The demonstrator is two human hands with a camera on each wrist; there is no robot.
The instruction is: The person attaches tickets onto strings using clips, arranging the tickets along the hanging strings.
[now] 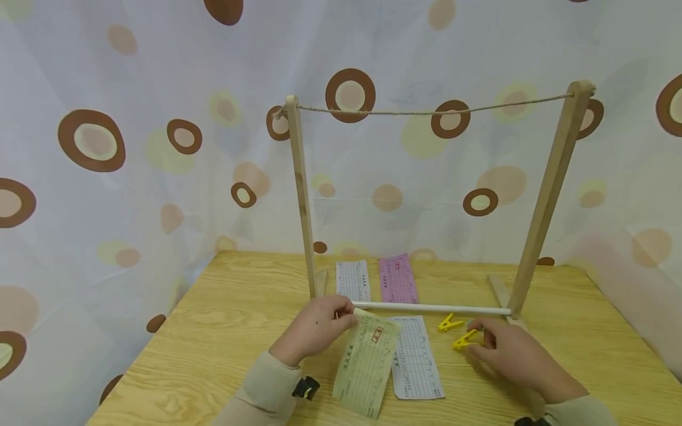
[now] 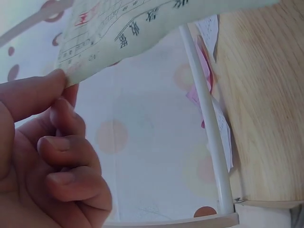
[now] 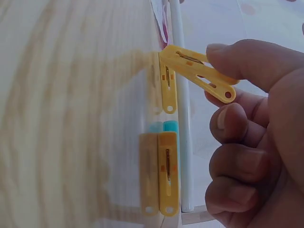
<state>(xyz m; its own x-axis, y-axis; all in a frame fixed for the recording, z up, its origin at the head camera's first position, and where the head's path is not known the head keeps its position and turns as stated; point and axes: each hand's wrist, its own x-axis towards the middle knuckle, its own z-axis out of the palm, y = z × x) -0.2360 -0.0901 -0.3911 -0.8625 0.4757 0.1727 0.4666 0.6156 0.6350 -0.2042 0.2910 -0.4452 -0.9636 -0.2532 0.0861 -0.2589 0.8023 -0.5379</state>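
My left hand (image 1: 317, 325) pinches the top corner of a pale yellow-green printed slip (image 1: 367, 364) with a red stamp mark. The slip slants down over the table and overlaps a white printed slip (image 1: 418, 361) in the head view. Between thumb and forefinger, my right hand (image 1: 511, 349) pinches a yellow clothespin (image 3: 192, 73) by its handle end. Close by lie a second yellow clothespin (image 1: 450, 323) and, in the right wrist view, another yellow clothespin (image 3: 168, 180) with a teal piece (image 3: 171, 126) behind it.
A wooden frame with a left post (image 1: 302, 207) and right post (image 1: 549, 201) carries a sagging string (image 1: 405, 113) across its top. A white rod (image 1: 431, 307) joins the posts low down. Behind it lie a white slip (image 1: 353, 279) and a pink slip (image 1: 398, 281).
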